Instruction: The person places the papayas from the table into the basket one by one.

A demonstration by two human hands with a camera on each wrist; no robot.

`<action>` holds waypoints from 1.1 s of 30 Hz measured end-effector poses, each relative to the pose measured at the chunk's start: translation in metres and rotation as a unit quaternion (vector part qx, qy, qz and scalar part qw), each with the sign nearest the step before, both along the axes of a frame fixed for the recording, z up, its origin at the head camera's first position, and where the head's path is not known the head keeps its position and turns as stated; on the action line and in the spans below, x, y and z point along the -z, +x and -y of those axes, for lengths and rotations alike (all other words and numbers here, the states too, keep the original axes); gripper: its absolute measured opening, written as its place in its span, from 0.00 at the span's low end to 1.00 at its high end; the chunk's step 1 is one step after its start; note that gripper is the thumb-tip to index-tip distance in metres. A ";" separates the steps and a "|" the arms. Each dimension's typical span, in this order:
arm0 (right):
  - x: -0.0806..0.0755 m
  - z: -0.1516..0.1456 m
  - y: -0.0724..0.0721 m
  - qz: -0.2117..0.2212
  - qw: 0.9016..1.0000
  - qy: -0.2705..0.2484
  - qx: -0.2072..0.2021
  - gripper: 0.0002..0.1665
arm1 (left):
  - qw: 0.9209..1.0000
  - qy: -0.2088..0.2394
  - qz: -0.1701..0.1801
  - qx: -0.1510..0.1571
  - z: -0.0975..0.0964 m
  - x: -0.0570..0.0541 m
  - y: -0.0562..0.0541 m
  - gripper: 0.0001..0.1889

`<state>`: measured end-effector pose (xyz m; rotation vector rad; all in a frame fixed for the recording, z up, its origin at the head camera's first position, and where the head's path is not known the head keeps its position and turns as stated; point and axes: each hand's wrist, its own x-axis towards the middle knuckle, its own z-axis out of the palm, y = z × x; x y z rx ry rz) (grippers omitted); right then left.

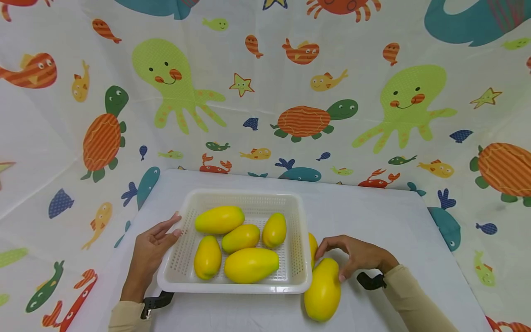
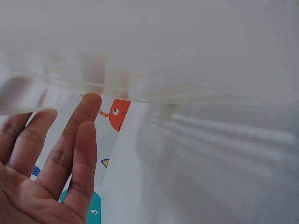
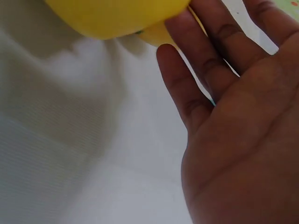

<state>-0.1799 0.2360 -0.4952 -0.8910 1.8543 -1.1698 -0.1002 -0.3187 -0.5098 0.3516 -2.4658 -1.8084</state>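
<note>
A white plastic basket [image 1: 232, 288] with perforated walls holds several yellow papayas [image 1: 251, 265]. My left hand [image 1: 151, 246] rests at the basket's left side, thumb and fingertips against the rim. From the left wrist view, the fingers [image 2: 86, 144] look nearly straight below the pale basket side. Outside the basket, to its right, lies a large papaya [image 1: 322, 290]. My right hand [image 1: 361, 253] spans the narrow upper end of that papaya, thumb on one side and fingers on the other. Another papaya [image 1: 313, 249] is partly hidden between the basket and my right fingertips.
A white cloth covers the table [image 1: 373, 216]. Behind and beside it hangs a curtain [image 1: 265, 60] printed with sea animals. Dark wrist straps [image 1: 156, 302] sit on both wrists.
</note>
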 end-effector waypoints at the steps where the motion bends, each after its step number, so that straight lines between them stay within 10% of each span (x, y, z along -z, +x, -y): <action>1: 0.000 0.001 0.001 0.007 1.000 0.006 -0.006 0.34 | 1.000 -0.001 0.000 0.000 0.000 0.000 0.000 0.32; 25: 0.014 -0.001 0.009 0.130 0.985 -0.014 -0.116 0.41 | 1.000 -0.012 -0.001 -0.002 -0.001 0.000 0.000 0.32; 33: -0.007 -0.007 -0.002 0.128 0.980 -0.054 -0.141 0.39 | 1.000 -0.016 -0.016 0.000 -0.001 0.001 0.000 0.31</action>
